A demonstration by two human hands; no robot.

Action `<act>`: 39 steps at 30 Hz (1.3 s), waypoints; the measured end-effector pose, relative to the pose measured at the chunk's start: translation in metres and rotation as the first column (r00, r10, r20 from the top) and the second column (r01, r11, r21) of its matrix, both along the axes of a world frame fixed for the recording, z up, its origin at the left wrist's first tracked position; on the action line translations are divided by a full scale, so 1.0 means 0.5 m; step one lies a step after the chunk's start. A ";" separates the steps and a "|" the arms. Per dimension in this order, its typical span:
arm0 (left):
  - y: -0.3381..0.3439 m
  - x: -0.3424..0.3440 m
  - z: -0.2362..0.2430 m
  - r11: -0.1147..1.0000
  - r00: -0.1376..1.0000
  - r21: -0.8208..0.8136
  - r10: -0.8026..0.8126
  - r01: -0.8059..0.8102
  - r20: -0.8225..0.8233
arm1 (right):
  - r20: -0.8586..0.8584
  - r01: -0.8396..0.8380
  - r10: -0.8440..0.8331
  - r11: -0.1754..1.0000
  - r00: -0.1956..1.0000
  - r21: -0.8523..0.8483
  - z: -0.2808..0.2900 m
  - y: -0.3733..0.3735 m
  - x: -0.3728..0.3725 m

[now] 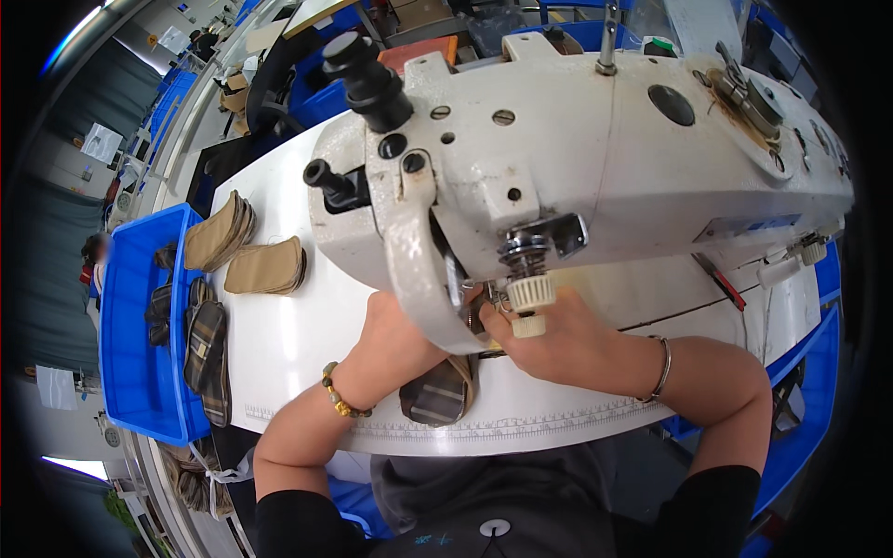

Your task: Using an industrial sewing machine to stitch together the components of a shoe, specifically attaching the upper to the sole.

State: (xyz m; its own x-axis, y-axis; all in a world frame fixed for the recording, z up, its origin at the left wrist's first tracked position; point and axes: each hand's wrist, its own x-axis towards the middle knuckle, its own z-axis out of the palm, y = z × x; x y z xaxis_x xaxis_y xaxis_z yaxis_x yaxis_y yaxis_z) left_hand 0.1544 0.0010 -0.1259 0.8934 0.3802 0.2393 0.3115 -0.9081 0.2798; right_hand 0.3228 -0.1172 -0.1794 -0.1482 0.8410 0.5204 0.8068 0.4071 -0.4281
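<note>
A white industrial sewing machine [567, 158] stands before me, its head hanging over both hands. My left hand [400, 330] is at the left of the needle area, its fingertips hidden behind the machine's curved white lever. Below its wrist, a brown and grey plaid fabric piece [437, 395] with a tan edge lies on the white table and runs up toward the needle. My right hand [553, 342] is on the other side of the needle, behind the cream tension knob [531, 292]. Its fingers are curled together near the presser foot; what they pinch is hidden.
Two stacks of tan fabric pieces [268, 265] lie on the table's left. Plaid pieces [206, 344] hang over the rim of a blue bin [191, 391] there. Red-handled tool [730, 290] rests right of the machine arm. A printed ruler [521, 426] follows the near edge.
</note>
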 end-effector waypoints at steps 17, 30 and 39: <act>0.007 -0.043 -0.052 1.000 0.961 0.007 -0.019 0.018 0.277 | 0.266 -0.083 0.086 0.996 0.960 -0.022 0.035 0.002 0.020; 0.017 -0.040 -0.044 0.889 0.864 0.152 -0.457 0.433 0.210 | 0.224 -0.081 0.080 0.997 0.971 -0.004 0.042 0.002 0.015; -0.017 -0.025 -0.005 0.984 0.988 -0.177 0.024 0.004 0.155 | 0.279 -0.099 0.097 0.995 0.955 -0.007 0.041 -0.001 0.011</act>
State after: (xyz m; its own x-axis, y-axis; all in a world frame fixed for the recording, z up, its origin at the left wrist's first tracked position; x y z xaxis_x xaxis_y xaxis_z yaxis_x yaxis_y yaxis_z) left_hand 0.1419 -0.0073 -0.1282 0.8461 0.4379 0.3040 0.2605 -0.8372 0.4809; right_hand 0.3280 -0.1177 -0.1587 -0.3700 0.8115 0.4523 0.8495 0.4926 -0.1888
